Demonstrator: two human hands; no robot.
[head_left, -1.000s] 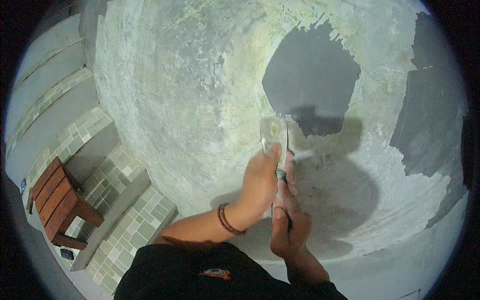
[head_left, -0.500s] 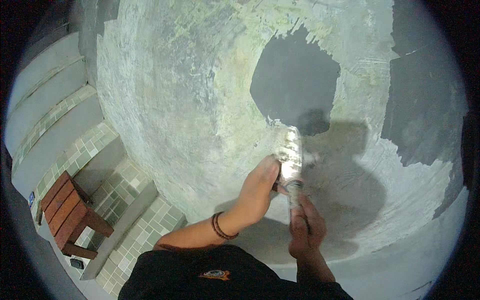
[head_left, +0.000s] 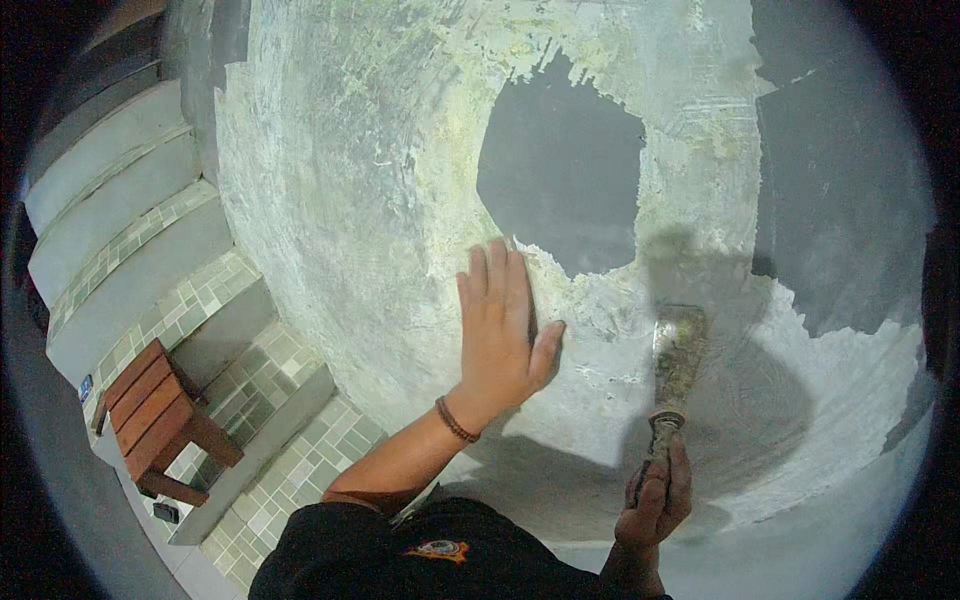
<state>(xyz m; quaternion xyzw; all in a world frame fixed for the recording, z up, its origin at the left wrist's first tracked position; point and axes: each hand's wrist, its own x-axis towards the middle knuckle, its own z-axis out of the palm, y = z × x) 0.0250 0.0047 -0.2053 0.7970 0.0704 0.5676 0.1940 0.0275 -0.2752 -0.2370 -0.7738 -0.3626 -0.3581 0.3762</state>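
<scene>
My left hand (head_left: 503, 325) lies flat against the wall (head_left: 330, 230), its fingers stretched upward and the thumb apart. Its fingertips are just below the lower left edge of a grey paint patch (head_left: 565, 180) with ragged borders. In my right hand (head_left: 657, 500) is a putty knife (head_left: 680, 355), gripped by its handle with the blade upward. The blade is stained and worn. It is close to the wall, below and right of the grey patch; whether its edge touches cannot be made out. A brown bead bracelet (head_left: 457, 420) circles my left wrist.
Tiled steps (head_left: 165, 235) rise along the left side. On them stands a reddish-brown slatted wooden stool (head_left: 160, 415), with a small black object (head_left: 166, 513) beside it. More dark grey paint (head_left: 840, 200) with a jagged edge covers the wall at right. My shadow falls across the lower wall.
My left hand has left the putty knife's blade and now rests spread on the wall. My right hand has carried the putty knife to the right and down. The view has shifted slightly.
</scene>
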